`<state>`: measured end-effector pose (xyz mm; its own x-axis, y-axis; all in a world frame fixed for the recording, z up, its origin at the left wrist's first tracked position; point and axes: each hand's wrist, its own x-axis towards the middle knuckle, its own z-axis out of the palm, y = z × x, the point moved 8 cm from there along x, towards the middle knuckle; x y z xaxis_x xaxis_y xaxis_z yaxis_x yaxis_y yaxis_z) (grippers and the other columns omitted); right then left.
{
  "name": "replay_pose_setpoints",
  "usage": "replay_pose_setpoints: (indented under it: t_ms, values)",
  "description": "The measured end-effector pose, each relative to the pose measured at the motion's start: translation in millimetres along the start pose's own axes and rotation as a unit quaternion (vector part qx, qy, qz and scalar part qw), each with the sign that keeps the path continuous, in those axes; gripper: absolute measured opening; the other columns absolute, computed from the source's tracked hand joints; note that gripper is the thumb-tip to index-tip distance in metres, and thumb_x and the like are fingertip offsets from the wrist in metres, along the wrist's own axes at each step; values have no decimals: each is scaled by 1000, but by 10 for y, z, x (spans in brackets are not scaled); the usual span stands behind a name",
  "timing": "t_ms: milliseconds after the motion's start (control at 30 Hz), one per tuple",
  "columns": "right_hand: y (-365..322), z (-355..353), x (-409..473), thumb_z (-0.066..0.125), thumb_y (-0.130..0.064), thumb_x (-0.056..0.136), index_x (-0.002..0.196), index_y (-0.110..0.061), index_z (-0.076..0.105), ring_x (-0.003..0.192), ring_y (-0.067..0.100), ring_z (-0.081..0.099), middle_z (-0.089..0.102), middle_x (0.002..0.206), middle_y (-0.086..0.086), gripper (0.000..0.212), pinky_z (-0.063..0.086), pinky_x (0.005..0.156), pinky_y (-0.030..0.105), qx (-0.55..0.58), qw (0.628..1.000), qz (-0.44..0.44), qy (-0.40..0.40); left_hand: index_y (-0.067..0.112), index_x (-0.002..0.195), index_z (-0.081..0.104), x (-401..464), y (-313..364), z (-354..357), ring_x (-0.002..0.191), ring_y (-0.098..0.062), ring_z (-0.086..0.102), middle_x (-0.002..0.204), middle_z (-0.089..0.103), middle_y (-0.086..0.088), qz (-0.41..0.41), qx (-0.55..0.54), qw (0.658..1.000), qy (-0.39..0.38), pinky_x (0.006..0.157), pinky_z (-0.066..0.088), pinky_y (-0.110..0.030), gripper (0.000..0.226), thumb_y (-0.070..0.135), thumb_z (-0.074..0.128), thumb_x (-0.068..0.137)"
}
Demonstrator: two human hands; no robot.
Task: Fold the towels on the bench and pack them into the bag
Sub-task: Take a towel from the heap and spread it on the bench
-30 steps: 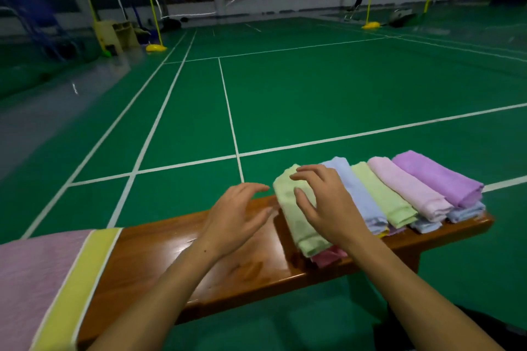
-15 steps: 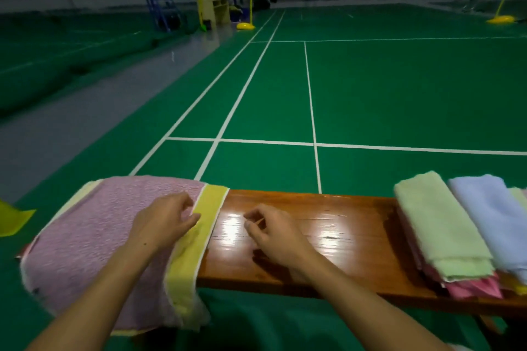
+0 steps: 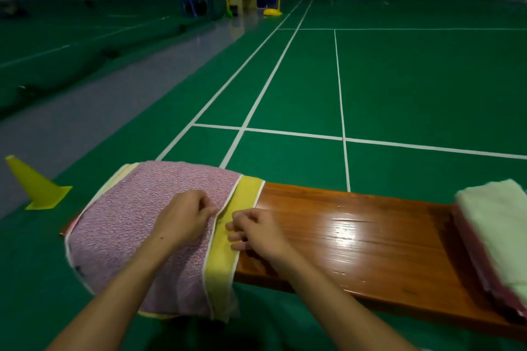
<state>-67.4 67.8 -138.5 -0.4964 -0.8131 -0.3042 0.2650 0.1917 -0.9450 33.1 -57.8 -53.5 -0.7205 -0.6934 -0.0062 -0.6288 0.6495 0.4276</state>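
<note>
From my head camera: my left hand (image 3: 185, 215) pinches the pink bag (image 3: 137, 225) at its yellow edge (image 3: 228, 234); my right hand (image 3: 255, 232) rests curled on that edge, gripping nothing clearly. Folded towels (image 3: 496, 225) lie at three o'clock on the tabletop (image 3: 370, 242).

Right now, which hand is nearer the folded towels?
The right hand. It sits at the bag's yellow edge, on the side toward the towels, with bare bench between. The left hand rests farther away, on the bag's pink top.
</note>
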Motion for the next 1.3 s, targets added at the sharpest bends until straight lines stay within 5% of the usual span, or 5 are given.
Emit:
replay_pose_setpoints:
  t_ms: [167,400,733,1000,1300]
  values:
    - [-66,209,-34,61,-40,105,125,-3,69,103,34,76,77,112,21,43,57,101,55,147,986,47,-63,24,91,72,-94,214,2,77,-14,68,80,72,3,90,-122,987,-47,71,57,-39,9,26,71,100]
    - [-248,-257,-55,57,-27,108,111,0,68,92,38,76,76,106,24,29,63,87,53,148,987,-14,65,27,92,74,-235,569,-86,76,-11,67,85,73,6,145,-187,972,-12,66,56,-25,6,29,74,97]
    - [-623,-2252,-1006,54,-20,110,95,-10,71,73,5,71,73,82,0,24,49,57,17,-44,960,-87,262,41,137,63,-224,865,756,123,-13,62,135,66,17,222,110,963,-107,99,51,-34,67,78,35,88]
    - [-265,-3057,-1516,62,-17,101,139,-13,54,112,15,64,65,129,1,39,54,95,33,-209,933,-60,286,49,159,31,-221,1469,1451,160,-23,19,174,18,8,214,173,949,-157,126,26,-55,102,102,21,72]
    - [-73,-3180,-1637,72,-13,97,140,-24,63,107,8,64,57,141,1,45,53,84,20,-227,951,-15,209,21,145,53,-14,1389,1172,117,-30,55,147,44,-19,-8,-33,998,-59,98,50,-43,84,59,85,77]
